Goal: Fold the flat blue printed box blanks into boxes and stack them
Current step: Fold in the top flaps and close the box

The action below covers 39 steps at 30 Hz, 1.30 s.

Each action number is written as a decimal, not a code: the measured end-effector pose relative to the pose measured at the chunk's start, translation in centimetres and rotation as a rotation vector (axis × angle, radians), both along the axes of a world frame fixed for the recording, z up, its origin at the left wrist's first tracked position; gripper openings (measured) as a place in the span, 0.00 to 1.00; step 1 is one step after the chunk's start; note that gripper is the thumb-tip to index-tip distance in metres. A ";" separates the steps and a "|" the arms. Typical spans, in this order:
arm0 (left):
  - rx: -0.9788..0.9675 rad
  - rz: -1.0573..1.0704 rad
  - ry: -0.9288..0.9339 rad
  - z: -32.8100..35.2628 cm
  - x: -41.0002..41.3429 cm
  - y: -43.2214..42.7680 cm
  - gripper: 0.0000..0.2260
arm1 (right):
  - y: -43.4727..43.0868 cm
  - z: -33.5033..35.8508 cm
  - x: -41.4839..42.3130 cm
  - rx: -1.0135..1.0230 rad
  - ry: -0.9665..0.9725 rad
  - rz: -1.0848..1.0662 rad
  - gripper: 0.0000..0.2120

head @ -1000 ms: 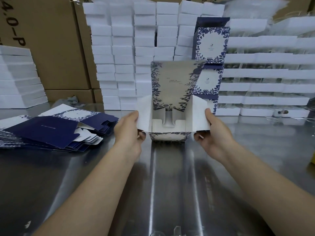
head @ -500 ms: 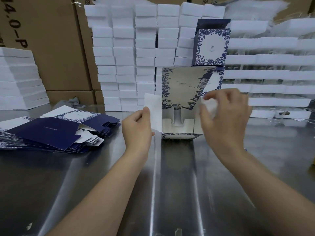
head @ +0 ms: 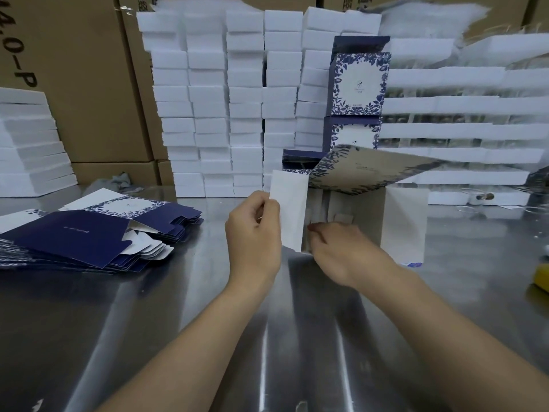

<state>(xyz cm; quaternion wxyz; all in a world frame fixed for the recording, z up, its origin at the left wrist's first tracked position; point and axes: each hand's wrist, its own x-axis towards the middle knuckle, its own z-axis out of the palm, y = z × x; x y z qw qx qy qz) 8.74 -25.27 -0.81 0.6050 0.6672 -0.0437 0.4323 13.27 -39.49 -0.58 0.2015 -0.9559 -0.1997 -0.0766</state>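
Box lying on its side on steel table, open mouth facing wearer, long axis running left-right; left hand pinching white side flap, right hand nearer mouth, fingers reaching inside, grasp not visible.

"4.0–P" is printed sideways in black on the brown carton; box print is too small to be read

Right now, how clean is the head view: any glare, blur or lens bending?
Head view: bright streaks of glare run down the steel table; the lid flap of the box and the right hand are motion-smeared; the cardboard cartons at the edges bow from the wide lens.
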 end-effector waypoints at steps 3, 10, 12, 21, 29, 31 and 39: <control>-0.006 -0.045 -0.003 0.0 -0.3 -0.4 0.15 | -0.3 0.1 0.4 -0.010 0.059 0.028 0.13; -0.012 -0.123 -0.003 0.0 -0.7 -1.0 0.14 | -0.9 0.4 0.6 0.047 0.173 0.057 0.17; -0.012 -0.079 -0.001 -0.1 -0.6 -0.8 0.12 | -0.7 0.4 0.6 0.115 0.158 0.058 0.18; -0.067 -0.069 0.090 0.3 -1.0 -1.0 0.09 | 0.8 1.6 -1.4 0.790 -0.280 0.119 0.09; -0.252 -0.271 0.222 0.0 -0.2 -1.1 0.11 | 2.3 1.1 -2.7 1.011 0.028 0.280 0.18; -0.307 -0.301 0.236 -0.3 0.1 -1.0 0.18 | 2.5 1.0 -2.9 1.010 0.036 0.257 0.13; -0.162 -0.097 0.210 -1.0 0.8 -0.7 0.13 | 2.7 1.1 -2.8 1.065 0.101 0.255 0.10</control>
